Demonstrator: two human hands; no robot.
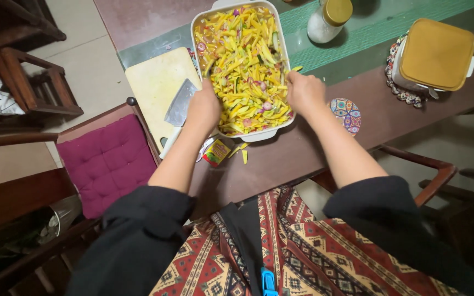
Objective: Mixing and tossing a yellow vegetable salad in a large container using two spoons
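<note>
In the upper middle of the frame the white baking dish (202,24) already brims with cut, mixed yellow salad strips (246,60) — the left hand (204,107) and right hand (304,92) dig in, fingers buried, grip impossible to tell — while the cleaver (180,104) rests on the cutting board (154,82).

The baking dish (196,33) sits on the table (303,159), salad strips (245,60) in it; the left hand (204,108) and right hand (304,92) dig in at its near end; the cutting board (154,82) lies left of it, cleaver (180,104) on top; a jar (329,19) and lidded container (434,55) stand to the right.
</note>
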